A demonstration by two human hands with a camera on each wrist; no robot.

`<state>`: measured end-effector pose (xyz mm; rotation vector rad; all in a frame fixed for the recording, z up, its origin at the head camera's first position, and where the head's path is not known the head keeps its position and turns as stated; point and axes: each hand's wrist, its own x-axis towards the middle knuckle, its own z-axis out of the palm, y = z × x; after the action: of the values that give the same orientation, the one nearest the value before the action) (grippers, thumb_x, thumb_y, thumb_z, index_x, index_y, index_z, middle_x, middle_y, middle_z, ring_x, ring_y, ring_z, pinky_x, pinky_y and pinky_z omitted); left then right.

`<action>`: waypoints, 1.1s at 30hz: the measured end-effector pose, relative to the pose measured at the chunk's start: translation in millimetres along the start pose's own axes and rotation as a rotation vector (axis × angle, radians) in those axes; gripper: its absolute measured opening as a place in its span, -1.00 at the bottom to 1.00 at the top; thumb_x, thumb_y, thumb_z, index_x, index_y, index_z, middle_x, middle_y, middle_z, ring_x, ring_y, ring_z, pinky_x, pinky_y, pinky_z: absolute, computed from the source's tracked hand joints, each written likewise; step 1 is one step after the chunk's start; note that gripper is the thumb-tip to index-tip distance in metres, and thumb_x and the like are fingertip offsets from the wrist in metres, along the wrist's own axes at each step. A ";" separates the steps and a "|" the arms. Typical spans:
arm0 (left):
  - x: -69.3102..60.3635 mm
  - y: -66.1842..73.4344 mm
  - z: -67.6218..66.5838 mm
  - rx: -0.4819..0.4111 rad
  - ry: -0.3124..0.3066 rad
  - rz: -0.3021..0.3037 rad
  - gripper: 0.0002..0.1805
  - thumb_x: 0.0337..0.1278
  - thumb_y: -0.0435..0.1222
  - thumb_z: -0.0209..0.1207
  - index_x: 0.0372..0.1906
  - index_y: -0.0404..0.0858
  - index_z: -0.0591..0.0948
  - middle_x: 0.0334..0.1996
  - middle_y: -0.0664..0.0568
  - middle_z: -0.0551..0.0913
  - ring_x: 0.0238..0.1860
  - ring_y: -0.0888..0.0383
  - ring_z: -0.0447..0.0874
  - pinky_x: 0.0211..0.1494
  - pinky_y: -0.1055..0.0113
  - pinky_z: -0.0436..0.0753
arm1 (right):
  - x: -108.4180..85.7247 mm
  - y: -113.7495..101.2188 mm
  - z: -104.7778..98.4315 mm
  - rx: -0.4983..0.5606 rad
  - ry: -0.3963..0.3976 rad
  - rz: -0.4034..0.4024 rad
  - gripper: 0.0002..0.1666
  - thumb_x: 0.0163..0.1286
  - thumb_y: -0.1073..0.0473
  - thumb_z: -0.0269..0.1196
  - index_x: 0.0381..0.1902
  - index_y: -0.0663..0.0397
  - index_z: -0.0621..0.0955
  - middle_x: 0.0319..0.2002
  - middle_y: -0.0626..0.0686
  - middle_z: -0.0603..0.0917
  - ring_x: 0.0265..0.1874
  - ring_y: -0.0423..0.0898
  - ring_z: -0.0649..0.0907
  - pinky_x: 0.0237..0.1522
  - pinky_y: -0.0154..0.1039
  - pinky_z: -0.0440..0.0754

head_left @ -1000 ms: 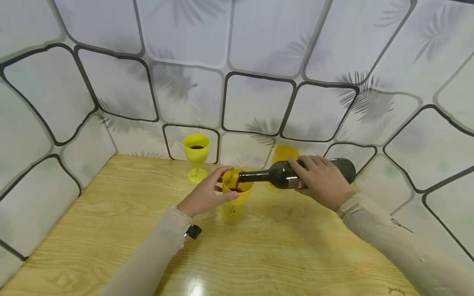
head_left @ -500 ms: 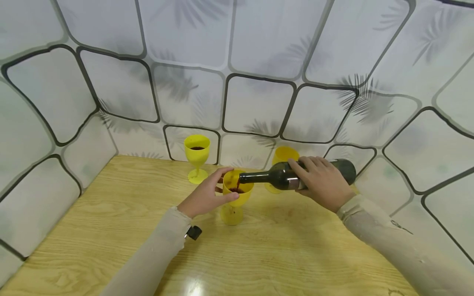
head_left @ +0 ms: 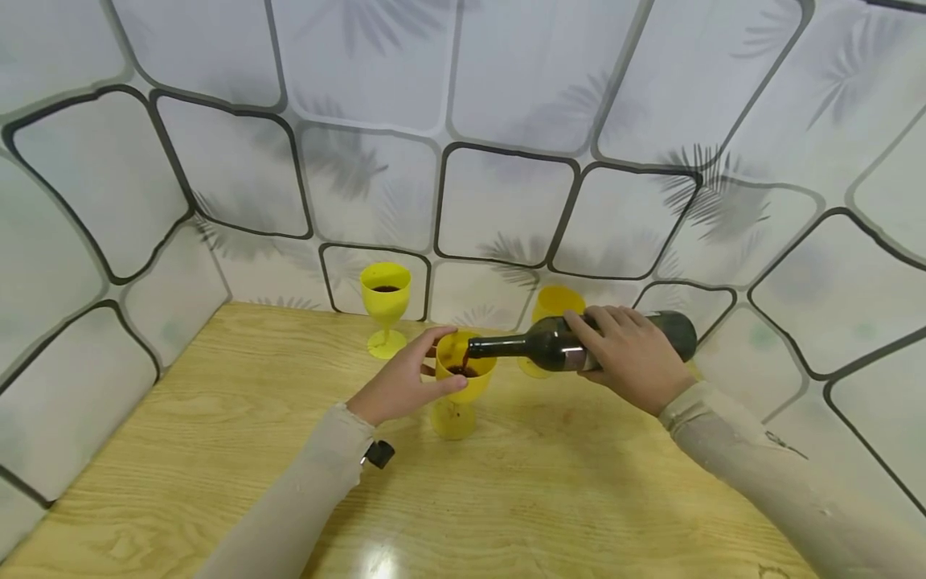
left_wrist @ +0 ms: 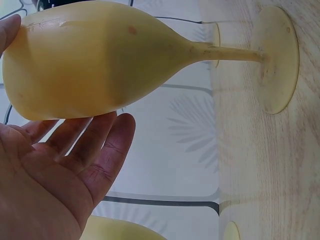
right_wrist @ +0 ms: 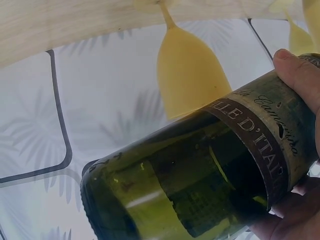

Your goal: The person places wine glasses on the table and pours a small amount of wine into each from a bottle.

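My left hand (head_left: 405, 379) holds a yellow wine goblet (head_left: 470, 388) by its bowl, thumb on the near side and fingers on the far side. In the left wrist view the goblet's foot (left_wrist: 277, 60) stands on the table. My right hand (head_left: 633, 354) grips a dark green wine bottle (head_left: 550, 342), tipped almost level. Its mouth is over the goblet's rim, and dark red liquid runs from it into the bowl, where some liquid lies. The right wrist view shows the bottle's label (right_wrist: 265, 135) partly covered by that hand.
A second yellow goblet (head_left: 386, 301) with dark liquid stands at the back, left of centre. Behind the bottle stands a third goblet (head_left: 559, 299), partly hidden. The wooden table (head_left: 521, 498) meets a patterned wall (head_left: 506, 201) at its back edge.
Both hands, the bottle and the goblets keep almost the same places. Liquid keeps running from the bottle into the goblet.
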<state>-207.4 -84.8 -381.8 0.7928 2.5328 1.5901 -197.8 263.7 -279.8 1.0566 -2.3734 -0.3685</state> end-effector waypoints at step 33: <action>0.4 1.6 -0.4 0.002 0.000 -0.007 -0.08 0.26 0.15 0.35 0.60 0.00 0.21 0.46 0.14 0.35 0.26 0.12 0.51 0.27 0.08 0.60 | -2.5 3.4 -1.8 0.009 0.003 -0.009 0.11 -0.08 -0.10 0.71 0.37 0.15 0.46 0.03 0.32 0.62 0.00 0.29 0.65 0.16 0.20 0.60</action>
<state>-207.1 -84.4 -380.2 0.7829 2.5344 1.5854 -197.4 267.7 -277.6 1.0712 -2.3709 -0.3601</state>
